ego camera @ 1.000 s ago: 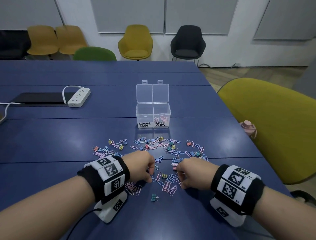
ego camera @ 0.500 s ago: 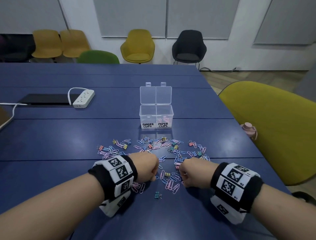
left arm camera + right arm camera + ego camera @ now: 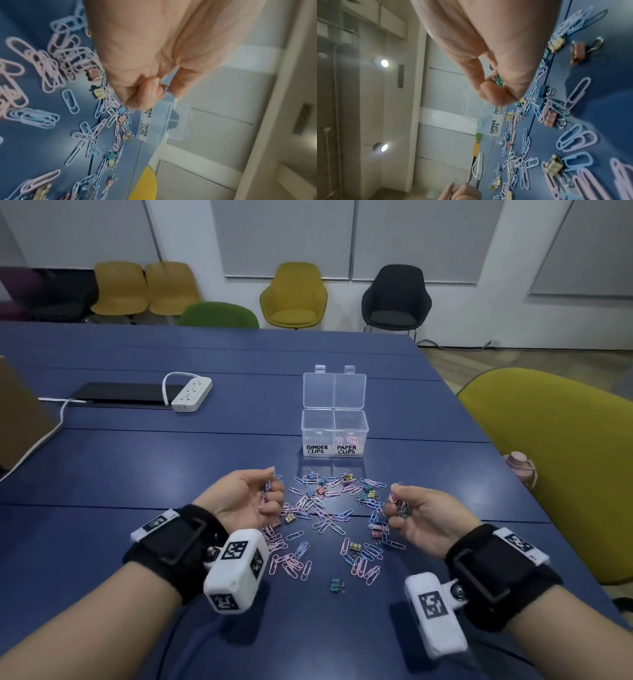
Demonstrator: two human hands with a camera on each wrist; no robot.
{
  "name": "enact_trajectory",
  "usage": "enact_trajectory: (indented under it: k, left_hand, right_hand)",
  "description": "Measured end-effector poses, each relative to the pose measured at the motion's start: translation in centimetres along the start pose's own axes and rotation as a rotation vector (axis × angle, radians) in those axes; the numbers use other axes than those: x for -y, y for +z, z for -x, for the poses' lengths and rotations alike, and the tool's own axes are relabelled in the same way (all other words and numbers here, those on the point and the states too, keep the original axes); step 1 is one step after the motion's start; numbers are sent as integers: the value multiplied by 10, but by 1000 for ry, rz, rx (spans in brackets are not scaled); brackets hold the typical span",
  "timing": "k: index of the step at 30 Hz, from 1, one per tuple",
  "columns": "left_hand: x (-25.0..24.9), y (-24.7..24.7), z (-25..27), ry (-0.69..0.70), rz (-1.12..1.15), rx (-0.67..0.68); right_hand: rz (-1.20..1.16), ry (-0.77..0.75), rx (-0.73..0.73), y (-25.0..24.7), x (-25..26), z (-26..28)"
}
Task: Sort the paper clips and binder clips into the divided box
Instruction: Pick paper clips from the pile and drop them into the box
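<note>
A clear divided box (image 3: 334, 436), lids open, carries the labels BINDER CLIPS on the left and PAPER CLIPS on the right; a few pink paper clips lie in the right half. Pastel paper clips and small binder clips (image 3: 325, 510) are scattered on the blue table in front of it. My left hand (image 3: 270, 491), raised and turned palm inward, pinches a few paper clips (image 3: 165, 88). On the other side of the pile, my right hand (image 3: 394, 505) grips a small bunch, a green binder clip (image 3: 497, 79) with pink paper clips. One green binder clip (image 3: 337, 584) lies alone nearest me.
A white power strip (image 3: 191, 393) and a flat black device (image 3: 120, 393) lie at the far left. A brown board (image 3: 20, 419) stands at the left edge. A yellow chair (image 3: 565, 467) and a pink object (image 3: 519, 463) stand by the table's right edge.
Both hands have lifted off the table and turned palm up, each carrying clips picked from the pile. They now sit farther forward, closer to the box.
</note>
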State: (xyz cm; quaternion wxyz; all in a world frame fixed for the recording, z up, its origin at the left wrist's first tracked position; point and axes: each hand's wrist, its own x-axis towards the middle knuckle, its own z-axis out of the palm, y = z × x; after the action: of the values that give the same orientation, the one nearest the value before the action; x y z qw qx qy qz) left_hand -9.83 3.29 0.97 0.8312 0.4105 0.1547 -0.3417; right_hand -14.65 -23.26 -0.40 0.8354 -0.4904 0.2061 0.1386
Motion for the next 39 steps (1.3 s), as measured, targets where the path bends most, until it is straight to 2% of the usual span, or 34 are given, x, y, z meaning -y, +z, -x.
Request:
enact_trajectory:
  k: [3, 10, 12, 14, 16, 20, 22, 24, 29, 34, 36, 39]
  left_hand:
    - [-3, -14, 6, 27, 71, -59]
    - [-5, -36, 14, 37, 29, -50]
    - [-8, -38, 15, 30, -12, -67]
    - [-10, -38, 16, -3, -118, -70]
    - [-8, -38, 17, 0, -402, -92]
    - [2, -32, 17, 174, -1489, -109]
    - [6, -26, 18, 261, -1859, -93]
    - [11, -21, 16, 287, -2003, -105]
    - [20, -14, 7, 315, -2086, -123]
    - [23, -16, 1, 322, -2193, -174]
    - [21, -16, 1, 296, -2161, -184]
    - [11, -17, 3, 230, -1955, -181]
  right_hand:
    - [-15, -31, -4, 10, -5, -5]
    - [20, 54, 126, 43, -16, -11]
    - [181, 18, 134, 56, -19, -13]
    - [454, -33, 142, 71, -21, -12]
    - [811, -104, 179, 86, -22, -11]
    - [1728, -277, 333, 106, -25, -10]
    - [1906, -257, 347, 112, -28, -6]
    - [2014, -235, 380, 115, -29, -4]
    - [2177, -289, 405, 119, -35, -9]
    - [2067, -355, 351, 112, -30, -14]
    - [1994, -337, 328, 109, -27, -15]
    - [1987, -331, 392, 105, -28, -12]
